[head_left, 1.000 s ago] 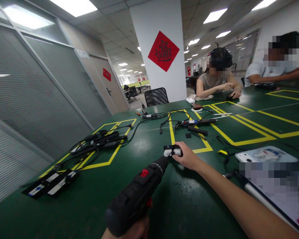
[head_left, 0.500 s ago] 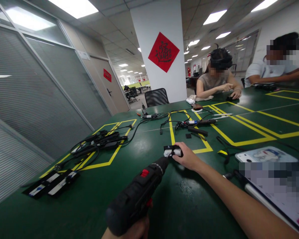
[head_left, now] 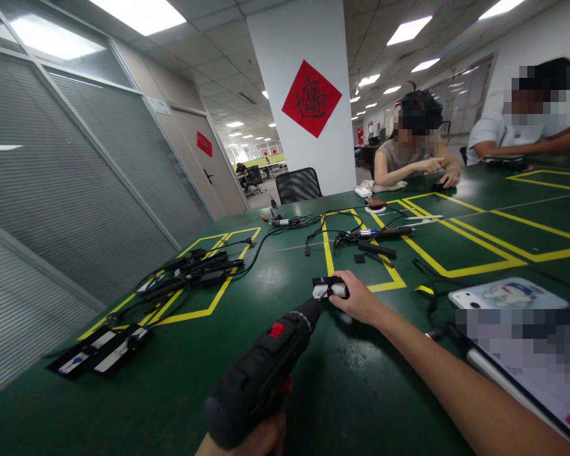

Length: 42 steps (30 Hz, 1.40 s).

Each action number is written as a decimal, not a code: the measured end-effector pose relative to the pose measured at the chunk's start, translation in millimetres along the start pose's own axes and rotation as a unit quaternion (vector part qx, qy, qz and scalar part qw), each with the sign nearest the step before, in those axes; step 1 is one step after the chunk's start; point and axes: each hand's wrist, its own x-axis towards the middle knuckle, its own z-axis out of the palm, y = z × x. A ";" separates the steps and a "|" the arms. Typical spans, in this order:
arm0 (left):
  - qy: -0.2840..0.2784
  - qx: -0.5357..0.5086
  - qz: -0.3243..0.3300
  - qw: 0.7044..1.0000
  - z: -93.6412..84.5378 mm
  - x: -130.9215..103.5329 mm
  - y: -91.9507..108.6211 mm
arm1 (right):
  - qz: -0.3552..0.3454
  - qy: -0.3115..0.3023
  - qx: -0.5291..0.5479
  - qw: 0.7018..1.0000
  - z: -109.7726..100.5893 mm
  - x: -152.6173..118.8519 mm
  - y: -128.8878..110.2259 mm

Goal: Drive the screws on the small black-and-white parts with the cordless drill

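Observation:
A black cordless drill (head_left: 261, 367) with a red switch and red trigger points away from me and to the right. My left hand (head_left: 254, 437) is wrapped round its grip, partly hidden under the drill body. At the drill's tip sits a small black holder with white parts (head_left: 330, 289). My right hand (head_left: 358, 296) pinches that piece at its right end, just above the green table. The drill's nose meets the near left side of the piece; whether the bit touches it I cannot tell.
Two black panels with white strips (head_left: 118, 354) lie at the left, beside bundled black cables and adapters (head_left: 204, 269). Tools and cables (head_left: 375, 234) are spread beyond my right hand. A phone (head_left: 508, 294) lies at the right. Two people (head_left: 413, 145) sit across the table.
The view has shifted very slightly. Both hands, the drill and the small piece hold nearly the same position.

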 end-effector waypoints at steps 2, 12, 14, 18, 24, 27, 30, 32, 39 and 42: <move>0.008 0.003 -0.007 1.000 -0.4 1.5 -0.4 | -0.002 0.001 -0.001 1.000 0.4 0.0 0.6; 0.022 0.028 -0.040 0.999 2.7 1.0 5.2 | -0.005 0.002 -0.002 1.000 2.1 0.8 2.0; 0.023 0.032 -0.045 0.998 3.3 0.4 7.3 | -0.005 0.004 -0.001 1.000 2.0 0.8 1.8; 0.018 0.021 -0.044 0.999 3.6 0.2 6.5 | -0.007 0.001 0.003 1.000 1.4 1.2 1.5; 0.032 0.005 -0.035 0.999 -1.0 3.1 -5.5 | 0.000 -0.001 0.004 1.000 0.8 0.9 1.2; 0.020 -0.042 -0.038 0.998 -2.6 5.8 -11.9 | 0.003 -0.001 0.001 1.000 1.4 0.9 2.1; 0.012 -0.072 -0.053 0.996 -2.1 11.4 -18.4 | -0.005 0.002 0.002 1.000 2.2 1.0 2.7; 0.004 -0.093 -0.074 0.993 0.4 16.6 -24.3 | -0.009 0.004 0.002 1.000 2.5 1.2 2.5; 0.037 -0.096 -0.018 0.995 2.9 16.6 -35.6 | 0.001 0.000 -0.002 1.000 1.5 1.0 1.6; 0.006 -0.043 -0.019 0.999 -4.1 6.9 -20.7 | 0.000 -0.003 -0.001 1.000 0.5 0.7 1.2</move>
